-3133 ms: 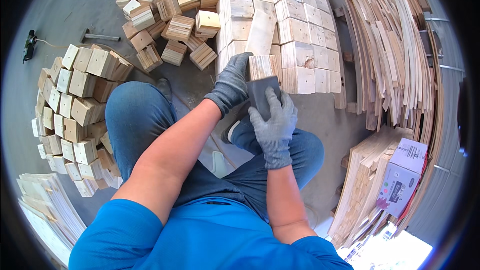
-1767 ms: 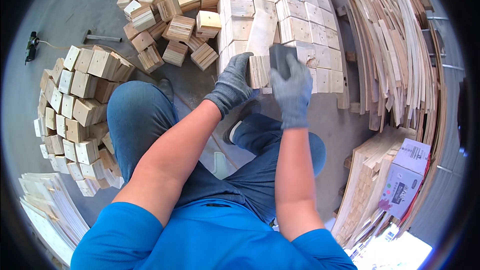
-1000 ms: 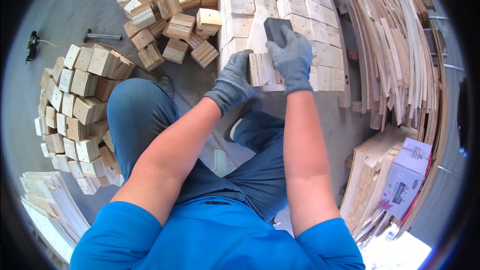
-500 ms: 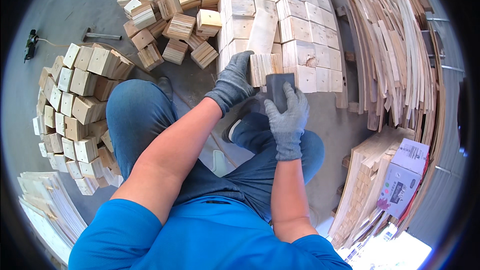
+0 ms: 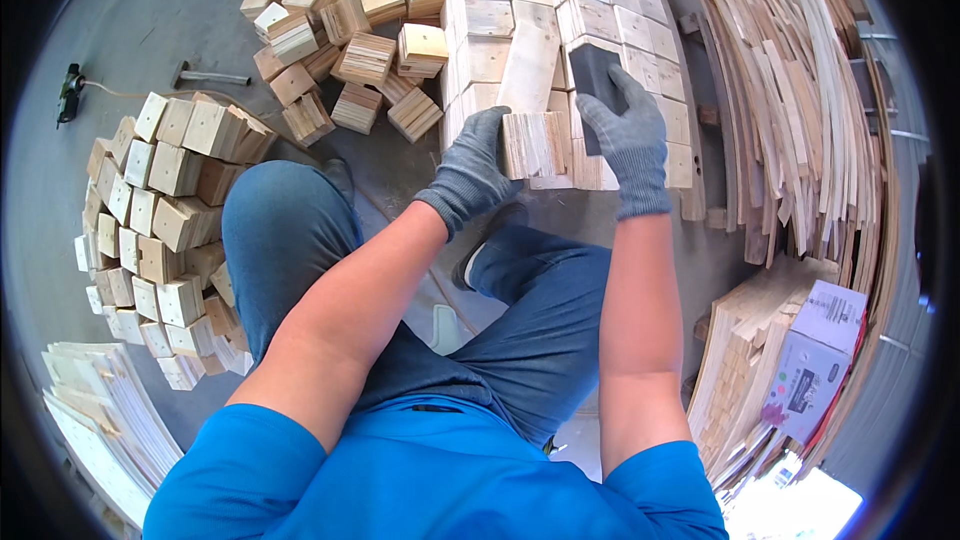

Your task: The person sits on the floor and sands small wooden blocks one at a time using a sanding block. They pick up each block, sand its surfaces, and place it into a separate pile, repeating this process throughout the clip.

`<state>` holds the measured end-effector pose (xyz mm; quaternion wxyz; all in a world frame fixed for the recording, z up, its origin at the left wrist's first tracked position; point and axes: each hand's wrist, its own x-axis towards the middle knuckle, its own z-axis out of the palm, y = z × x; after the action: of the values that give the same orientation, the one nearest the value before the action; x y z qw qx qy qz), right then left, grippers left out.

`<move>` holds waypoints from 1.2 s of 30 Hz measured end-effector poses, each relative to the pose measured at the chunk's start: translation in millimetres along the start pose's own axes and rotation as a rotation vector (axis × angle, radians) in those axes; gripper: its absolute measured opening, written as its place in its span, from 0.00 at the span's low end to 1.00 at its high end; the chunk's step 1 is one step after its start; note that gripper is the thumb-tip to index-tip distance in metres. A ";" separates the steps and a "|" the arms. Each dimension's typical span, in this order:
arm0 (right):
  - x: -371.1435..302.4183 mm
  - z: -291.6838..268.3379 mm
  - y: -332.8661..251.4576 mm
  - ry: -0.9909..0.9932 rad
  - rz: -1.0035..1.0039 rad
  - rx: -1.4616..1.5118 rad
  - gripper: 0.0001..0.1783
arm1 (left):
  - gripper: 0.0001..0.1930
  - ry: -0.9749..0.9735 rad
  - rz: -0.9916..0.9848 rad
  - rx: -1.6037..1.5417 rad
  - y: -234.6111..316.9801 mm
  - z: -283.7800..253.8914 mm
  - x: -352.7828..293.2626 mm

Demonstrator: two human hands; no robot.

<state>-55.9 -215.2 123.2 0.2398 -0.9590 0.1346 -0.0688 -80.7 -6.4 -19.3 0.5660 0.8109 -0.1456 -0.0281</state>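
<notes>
My left hand, in a grey knit glove, grips a squarish layered wooden block at its left side. The block's striped, rough grain end faces up toward me. My gloved right hand is closed around a flat, dark grey sanding block, held just right of the wooden block and apart from it. Both hands are at the near edge of a neat stack of pale wooden blocks. A pale flat wooden piece lies on that stack, beyond the block in my left hand.
Loose wooden blocks lie heaped at the far left, with more piled left of my knee. A hammer and a green-black power tool rest on the floor. Long wood strips and a carton stand at right.
My right hand has moved the sanding block away from the wooden block's near right side, farther out and to the right. My left hand still holds the wooden block in nearly the same place.
</notes>
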 end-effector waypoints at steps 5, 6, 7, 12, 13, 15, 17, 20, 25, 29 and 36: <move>-55.1 -20.3 34.2 0.113 0.155 0.252 0.43 | 0.56 -0.082 0.006 0.016 -1.3 -6.5 3.1; -62.9 -22.5 42.4 0.131 0.205 0.323 0.43 | 0.57 -0.112 -0.023 0.021 2.8 -9.2 3.6; -70.1 -24.4 50.0 0.148 0.254 0.395 0.43 | 0.61 -0.154 -0.060 0.007 6.5 -12.5 4.5; -82.8 -37.4 57.6 0.225 0.303 0.413 0.43 | 0.63 -0.155 0.002 0.114 16.0 -20.8 6.5; -81.2 -36.8 66.0 0.210 0.310 0.372 0.42 | 0.62 -0.183 -0.019 0.135 20.8 -21.0 10.5; -81.9 -38.7 62.2 0.184 0.291 0.353 0.43 | 0.59 -0.197 -0.034 0.179 23.1 -23.2 13.6; -83.8 -40.6 56.9 0.165 0.271 0.303 0.42 | 0.58 -0.201 -0.045 0.206 28.3 -24.2 14.8; -85.8 -39.9 62.2 0.174 0.240 0.275 0.42 | 0.56 -0.159 0.059 0.233 37.1 -22.0 14.1; -87.6 -42.1 64.6 0.214 0.205 0.273 0.41 | 0.54 -0.080 0.389 0.233 49.3 -22.6 26.3; -83.8 -43.9 58.5 0.205 0.194 0.213 0.41 | 0.51 -0.057 0.525 0.271 27.8 -16.6 30.0; -84.8 -40.8 61.0 0.182 0.200 0.236 0.41 | 0.48 -0.125 0.528 0.304 16.2 -16.6 1.1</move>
<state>-158.5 -260.3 124.1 0.3433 -0.8958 0.2415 -0.1463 -79.4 3.2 1.8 0.4161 0.8171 -0.3881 0.0920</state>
